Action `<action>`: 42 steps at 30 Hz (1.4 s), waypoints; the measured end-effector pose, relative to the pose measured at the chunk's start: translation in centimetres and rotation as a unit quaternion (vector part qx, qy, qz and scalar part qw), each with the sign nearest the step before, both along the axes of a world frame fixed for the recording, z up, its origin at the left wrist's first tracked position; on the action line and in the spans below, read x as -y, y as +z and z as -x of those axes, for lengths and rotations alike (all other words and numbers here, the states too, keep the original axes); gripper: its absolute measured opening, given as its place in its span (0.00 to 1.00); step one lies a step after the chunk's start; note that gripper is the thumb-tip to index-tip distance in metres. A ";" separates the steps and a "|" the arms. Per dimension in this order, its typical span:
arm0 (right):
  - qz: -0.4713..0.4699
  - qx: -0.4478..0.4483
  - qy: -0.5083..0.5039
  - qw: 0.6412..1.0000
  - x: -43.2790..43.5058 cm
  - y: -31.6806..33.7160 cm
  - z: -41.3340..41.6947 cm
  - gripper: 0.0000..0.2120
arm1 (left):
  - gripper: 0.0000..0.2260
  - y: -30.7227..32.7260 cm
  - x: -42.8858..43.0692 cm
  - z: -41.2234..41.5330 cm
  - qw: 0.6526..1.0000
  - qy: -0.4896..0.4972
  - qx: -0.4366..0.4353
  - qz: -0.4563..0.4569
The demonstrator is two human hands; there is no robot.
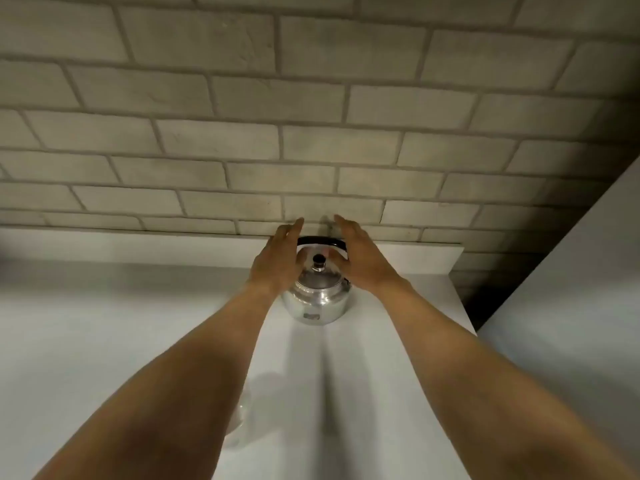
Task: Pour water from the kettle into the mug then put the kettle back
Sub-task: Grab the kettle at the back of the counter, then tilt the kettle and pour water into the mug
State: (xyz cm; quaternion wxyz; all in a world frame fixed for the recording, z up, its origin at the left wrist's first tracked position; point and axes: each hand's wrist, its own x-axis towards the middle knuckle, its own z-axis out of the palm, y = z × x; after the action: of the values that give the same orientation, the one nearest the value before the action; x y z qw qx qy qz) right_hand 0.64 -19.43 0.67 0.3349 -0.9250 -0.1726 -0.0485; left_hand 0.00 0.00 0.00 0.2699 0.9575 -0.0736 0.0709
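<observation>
A shiny metal kettle [317,301] with a black arched handle and a black lid knob stands on the white counter [104,323] close to the back wall. My left hand [277,261] is at the kettle's left side and my right hand [360,258] at its right, both with fingers stretched out flat. Neither hand is closed around the handle. A clear glass mug [239,420] stands near the front of the counter, mostly hidden behind my left forearm.
A grey brick wall [311,116] rises right behind the kettle. The counter ends at an edge on the right, with a dark gap and a pale panel [571,323] beyond it.
</observation>
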 end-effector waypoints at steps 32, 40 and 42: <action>0.011 0.147 0.011 0.989 2.1 7.7 19.2 0.16 | 0.12 8.2 1.5 20.4 0.984 -0.099 0.125 -0.074; -0.001 0.184 0.006 0.983 1.8 6.6 25.8 0.12 | 0.16 7.0 0.9 26.5 0.989 -0.109 0.095 0.030; 0.001 0.189 0.006 0.982 1.8 6.4 26.7 0.12 | 0.17 5.8 0.8 28.5 0.982 -0.089 0.155 0.067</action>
State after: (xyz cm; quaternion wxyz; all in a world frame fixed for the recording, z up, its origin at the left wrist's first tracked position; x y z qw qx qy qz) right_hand -26.09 -21.21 7.06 0.2957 -0.8983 -0.2386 -0.2207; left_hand -28.53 -0.81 5.85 0.3241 0.9042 -0.1947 0.1988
